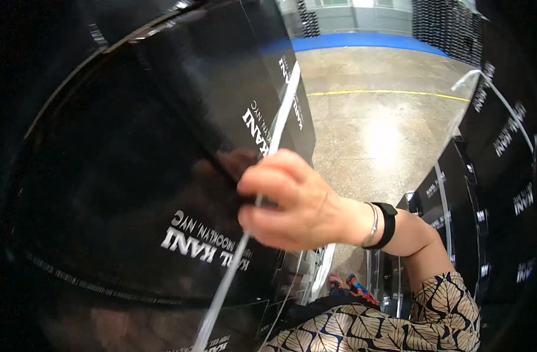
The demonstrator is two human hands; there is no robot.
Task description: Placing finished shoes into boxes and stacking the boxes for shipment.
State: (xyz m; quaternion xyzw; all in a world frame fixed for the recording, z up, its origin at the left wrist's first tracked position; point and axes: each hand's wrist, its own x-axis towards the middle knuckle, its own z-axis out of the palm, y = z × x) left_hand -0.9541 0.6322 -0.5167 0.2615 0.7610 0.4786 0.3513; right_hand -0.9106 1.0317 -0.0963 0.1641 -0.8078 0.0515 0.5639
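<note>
White flat plastic strap (285, 105) slants across glossy black cardboard boxes (115, 188) at left; right hand (298, 202) pinches it, left hand out of view. Strap likely light, flexible, slippery; best held firmly mid-span.

White capitals repeat across glossy black boxes.
On the left-hand boxes (121, 146), a bold two-word name (206, 243) stands beside a smaller, thinner line, and a white strap (222, 293) cuts across part of it; the same block recurs on the faces farther back. A row of fine print (104, 287) runs low on the nearest box, too small to tell. The right-hand stack (497, 182) carries similar white lettering, scattered and smaller.
</note>
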